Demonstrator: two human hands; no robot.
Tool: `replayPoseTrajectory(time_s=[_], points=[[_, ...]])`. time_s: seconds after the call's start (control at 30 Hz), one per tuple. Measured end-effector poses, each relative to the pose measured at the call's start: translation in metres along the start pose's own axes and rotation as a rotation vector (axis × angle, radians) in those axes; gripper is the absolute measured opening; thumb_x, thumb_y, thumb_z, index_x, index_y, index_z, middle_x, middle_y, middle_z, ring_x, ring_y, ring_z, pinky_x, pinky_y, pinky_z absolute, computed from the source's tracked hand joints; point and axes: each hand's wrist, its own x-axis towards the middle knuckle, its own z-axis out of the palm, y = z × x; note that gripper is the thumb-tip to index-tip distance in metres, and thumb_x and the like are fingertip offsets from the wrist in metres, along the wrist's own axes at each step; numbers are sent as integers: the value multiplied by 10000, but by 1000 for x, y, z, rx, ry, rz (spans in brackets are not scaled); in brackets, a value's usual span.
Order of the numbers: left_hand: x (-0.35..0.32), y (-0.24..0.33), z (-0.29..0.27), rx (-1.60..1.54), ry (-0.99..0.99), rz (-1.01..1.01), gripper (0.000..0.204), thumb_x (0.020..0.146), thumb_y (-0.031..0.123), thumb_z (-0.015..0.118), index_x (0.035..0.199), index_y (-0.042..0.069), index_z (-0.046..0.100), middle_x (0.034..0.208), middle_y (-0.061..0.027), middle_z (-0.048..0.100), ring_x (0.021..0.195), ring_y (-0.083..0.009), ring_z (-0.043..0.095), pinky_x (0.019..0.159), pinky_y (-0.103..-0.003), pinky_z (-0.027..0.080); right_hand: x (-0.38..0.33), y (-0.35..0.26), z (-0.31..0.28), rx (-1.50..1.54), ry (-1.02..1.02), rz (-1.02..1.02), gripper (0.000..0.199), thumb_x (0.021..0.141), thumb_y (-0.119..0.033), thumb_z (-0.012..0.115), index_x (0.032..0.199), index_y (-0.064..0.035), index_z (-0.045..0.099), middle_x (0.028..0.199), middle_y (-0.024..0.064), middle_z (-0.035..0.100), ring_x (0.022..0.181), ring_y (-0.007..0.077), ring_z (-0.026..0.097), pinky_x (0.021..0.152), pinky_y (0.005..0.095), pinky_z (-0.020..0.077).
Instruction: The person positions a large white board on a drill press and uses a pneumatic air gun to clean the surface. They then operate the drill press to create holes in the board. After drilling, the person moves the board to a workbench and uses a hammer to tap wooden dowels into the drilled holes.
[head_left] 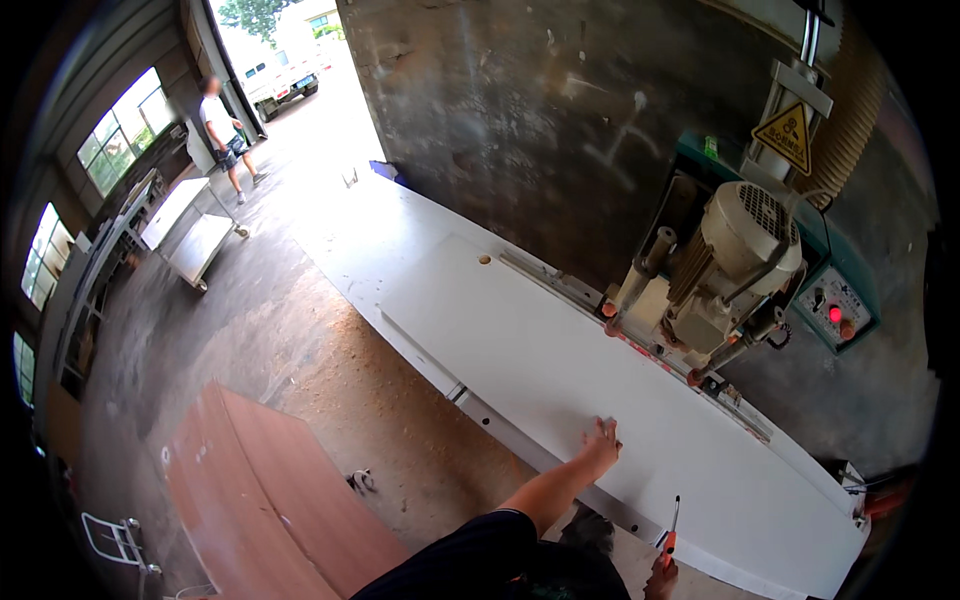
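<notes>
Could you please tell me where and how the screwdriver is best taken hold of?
The screwdriver is probably best gripped by its orange-red handle, coming from the person's near side: that thick end points toward the person, while the thin shaft points away. The right hand holds it at the handle's lower end, which leaves the shaft free.
</notes>
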Motion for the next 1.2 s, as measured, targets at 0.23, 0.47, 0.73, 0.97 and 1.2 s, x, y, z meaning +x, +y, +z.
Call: replayPoseTrajectory(time_s=[0.23, 0.47, 0.73, 0.97, 1.2], points=[[5, 8, -10, -22, -19, -52, 1172, 461, 197, 940, 1458, 133, 328, 1540, -301, 60, 1336, -572, 234, 800, -652, 500, 29, 38, -13, -9, 19, 41, 306, 959, -333, 507, 1093, -63, 555, 888, 54, 593, 690, 151, 599, 530, 299, 495], [14, 9, -7, -97, -83, -85, 1055, 581, 179, 898, 1463, 156, 321, 1561, -253, 15, 1373, -565, 124, 850, -659, 473, 30, -20, -54, 36, -334, 99, 330, 984, -291, 395, 1147, -48, 546, 826, 103, 594, 569, 223, 575, 468, 342, 475], [34, 1, 34, -212, 6, -181, 1237, 410, 200, 941, 1470, 157, 305, 1553, -258, 2, 1373, -560, 128, 933, -643, 448, 24, -43, -76, 247, -87, -91, 187, 945, -232, 504, 1020, -70, 560, 675, 32, 521, 440, 144, 475, 377, 306, 392], [6, 5, -4, -11, 3, -59, 1217, 406, 292, 939, 1442, 103, 329, 1524, -317, 59, 1343, -593, 184, 921, -538, 494, 3, -66, -133, 236, -209, 241, 394, 961, -363, 477, 818, -7, 567, 571, 47, 545, 439, 117, 510, 391, 281, 390], [12, 12, -6, 129, -48, -87, 1221, 459, 396, 915, 1463, 115, 279, 1530, -301, 65, 1341, -588, 203, 923, -467, 516, -5, -66, -154, 349, -199, 297, 398, 972, -374, 467, 838, -12, 564, 572, 45, 544, 433, 104, 482, 388, 281, 369]])
